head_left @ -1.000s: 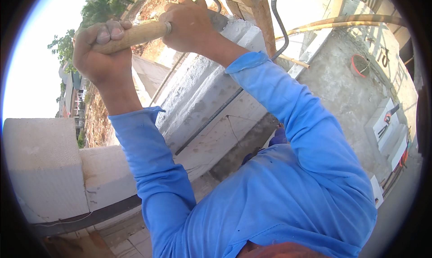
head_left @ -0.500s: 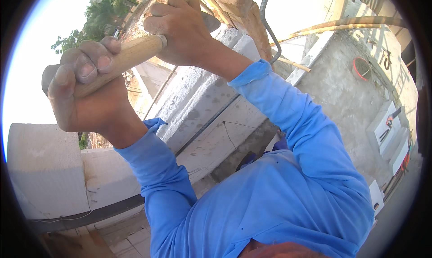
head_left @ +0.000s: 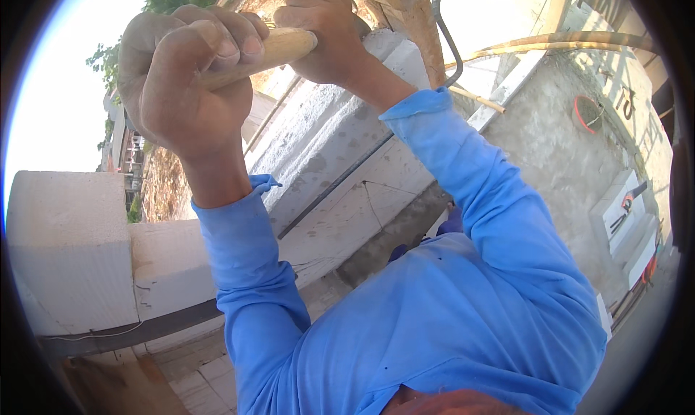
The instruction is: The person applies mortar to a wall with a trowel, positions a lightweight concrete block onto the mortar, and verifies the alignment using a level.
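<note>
My left hand (head_left: 192, 82) is closed around a thick pale wooden handle (head_left: 286, 47), raised at the upper left. The handle's light-coloured end points toward my right hand (head_left: 322, 35), which is also closed, right beside it. A bit of something grey shows past the right fist, but my fingers hide what it is. Whatever the handle belongs to stays out of sight. Beneath both hands runs a pale block wall (head_left: 318, 154) with a rough, grey-spotted top.
A steel bar (head_left: 333, 187) lies along the wall. Large white blocks (head_left: 69, 248) stand at left, and a wooden post (head_left: 423, 35) with a bent rebar (head_left: 449, 35) rises ahead. On the concrete floor at right are a red-rimmed bucket (head_left: 588, 115) and white blocks with tools (head_left: 619, 212).
Both hands have shifted right and slightly up, the left one more, with the wooden handle in it. The handle lies more level than before. My view has tilted a little.
</note>
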Motion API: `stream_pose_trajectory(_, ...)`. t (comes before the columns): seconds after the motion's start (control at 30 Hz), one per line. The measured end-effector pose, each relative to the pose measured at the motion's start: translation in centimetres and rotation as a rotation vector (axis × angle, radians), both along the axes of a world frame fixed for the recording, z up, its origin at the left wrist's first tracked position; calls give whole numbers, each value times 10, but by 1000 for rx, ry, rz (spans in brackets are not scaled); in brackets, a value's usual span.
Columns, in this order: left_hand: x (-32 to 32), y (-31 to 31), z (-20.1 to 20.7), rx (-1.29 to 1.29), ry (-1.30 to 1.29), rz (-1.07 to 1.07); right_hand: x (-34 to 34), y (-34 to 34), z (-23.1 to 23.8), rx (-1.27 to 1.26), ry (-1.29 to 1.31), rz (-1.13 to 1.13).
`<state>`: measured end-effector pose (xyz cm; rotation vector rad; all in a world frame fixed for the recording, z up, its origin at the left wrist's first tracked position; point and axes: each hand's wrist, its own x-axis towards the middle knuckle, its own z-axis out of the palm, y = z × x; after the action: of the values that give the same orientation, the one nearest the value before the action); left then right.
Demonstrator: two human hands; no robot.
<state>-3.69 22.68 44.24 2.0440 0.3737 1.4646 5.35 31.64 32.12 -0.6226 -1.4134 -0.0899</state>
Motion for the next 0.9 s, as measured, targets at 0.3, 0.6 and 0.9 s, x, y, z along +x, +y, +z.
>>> stream_pose_trajectory(0.3, -66, -84, 47, -279, 219, 285, -103, -93, 1, -186, 52, 360)
stream_pose_trajectory(0.6, -59, -66, 36, -40, 68, 90, -71, -66, 34, -81, -86, 409)
stream_pose_trajectory(0.9, -39, -30, 16, -179, 172, 232, -59, -25, 44, -206, -475, 1070)
